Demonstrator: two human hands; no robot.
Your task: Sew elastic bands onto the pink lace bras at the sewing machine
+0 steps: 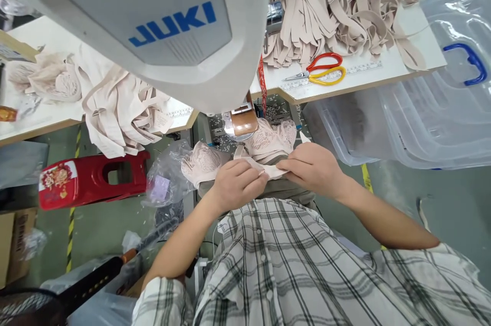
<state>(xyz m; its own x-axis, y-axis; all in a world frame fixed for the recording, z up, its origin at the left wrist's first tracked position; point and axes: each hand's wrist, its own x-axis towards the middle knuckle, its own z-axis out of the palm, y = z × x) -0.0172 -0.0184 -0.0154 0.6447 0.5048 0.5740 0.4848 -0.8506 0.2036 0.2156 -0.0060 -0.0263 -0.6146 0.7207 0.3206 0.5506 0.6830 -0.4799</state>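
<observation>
A beige lace bra [270, 139] lies across my lap below the sewing machine [180, 24], one cup on the left and one near the middle. My left hand [240, 183] is closed on a pale beige strap [271, 170] at the bra's lower edge. Pinching the same strap a short way to the right is my right hand [312, 167], and a loose end pokes up beyond its knuckles. The strap is stretched between both hands. Fingertips are partly hidden by the fabric and the backs of the hands.
Beige straps [322, 9] are heaped on the right tabletop, near red-and-yellow scissors [326, 69]. More straps [123, 106] hang over the left table's edge. A red stool [92, 180] stands at left; clear plastic bins [452, 126] are at right.
</observation>
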